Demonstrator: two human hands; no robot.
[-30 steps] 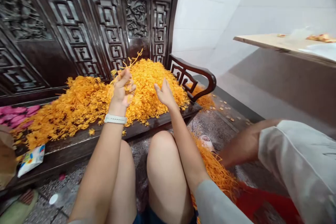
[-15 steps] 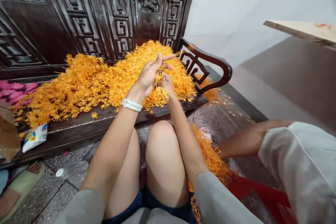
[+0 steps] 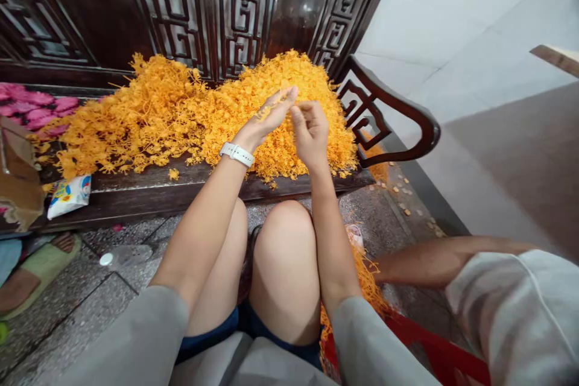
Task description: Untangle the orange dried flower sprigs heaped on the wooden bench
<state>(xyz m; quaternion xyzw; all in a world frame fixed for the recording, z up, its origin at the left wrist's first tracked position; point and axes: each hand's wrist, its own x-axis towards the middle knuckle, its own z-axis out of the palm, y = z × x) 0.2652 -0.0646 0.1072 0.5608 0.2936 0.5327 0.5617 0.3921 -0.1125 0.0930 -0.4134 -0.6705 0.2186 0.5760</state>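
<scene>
Head view: yellow strands (image 3: 268,110) could slip off the left hand (image 3: 271,117) toward six o'clock because its fingers lie flat; the right hand (image 3: 312,126) curls, hold unclear.

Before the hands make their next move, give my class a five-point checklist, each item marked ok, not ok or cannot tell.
1. Left hand in contact with material: ok, yellow strands show against its straightened fingers.
2. Right hand gripping a strand: cannot tell, its fingers are curled and hide what may be between them.
3. Yellow heap resting on the bench: ok.
4. Every yellow piece on the bench kept within the heap: not ok, a small yellow piece lies apart near the front edge.
5. Floor free of loose items: not ok, a white-capped bottle lies there on its side.
</scene>
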